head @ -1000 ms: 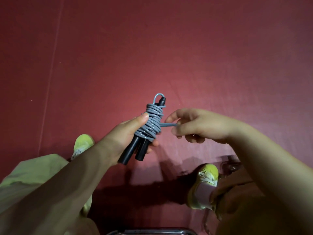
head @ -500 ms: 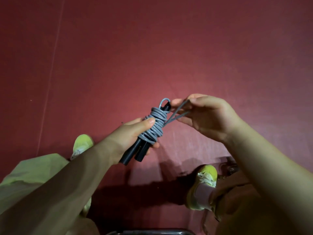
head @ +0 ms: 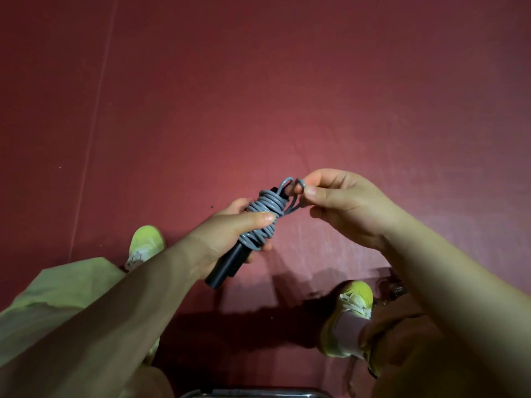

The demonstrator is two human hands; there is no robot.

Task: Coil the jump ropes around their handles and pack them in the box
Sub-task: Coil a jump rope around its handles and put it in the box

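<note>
A grey jump rope (head: 265, 212) is wound in several turns round its two black handles (head: 227, 268), which point down and to the left. My left hand (head: 230, 234) grips the bundle, with its thumb pressing on the coils. Just right of the handle tops, my right hand (head: 342, 202) pinches the last grey loop of rope (head: 300, 186) between thumb and fingers. The box is not visible.
The floor is dark red matting (head: 287, 96) with a seam down the left. My yellow-green shoes (head: 145, 244) (head: 355, 300) stand below my hands. Some dark gear (head: 392, 285) lies beside the right shoe. A metal rim (head: 247, 393) shows at the bottom edge.
My right hand has brought the rope's end loop from the right side of the coils up to the handle tops. The left hand's thumb slid higher on the coils.
</note>
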